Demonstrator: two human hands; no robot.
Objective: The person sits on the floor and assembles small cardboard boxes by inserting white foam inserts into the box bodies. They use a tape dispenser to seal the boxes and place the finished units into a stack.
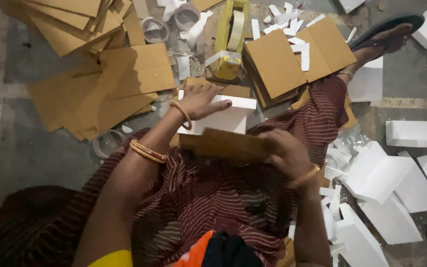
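On the person's lap, over the striped maroon cloth, the right hand (285,153) has its fingers clamped on the edge of a brown cardboard sheet (223,144), which lies roughly flat and partly covers a white foam block (226,114). The left hand (201,100) rests palm down on top of that block, fingers spread apart and pressing rather than gripping. Because the block is only pinned from above, it could slide forward off the knee toward the yellow tape dispenser (229,42) if the cardboard is pushed against it. The sheet is held at one end only, so its free end could sag or go on skewed across the foam. Foam of this kind probably dents or snaps under a hard press, and broken white pieces (376,173) already lie on the floor (6,138) to the right. Loose cardboard sheets (119,84) are heaped close to the left, near enough for an elbow to scatter them. A sandalled foot (386,29) lies stretched out near the second stack of cardboard (282,62).
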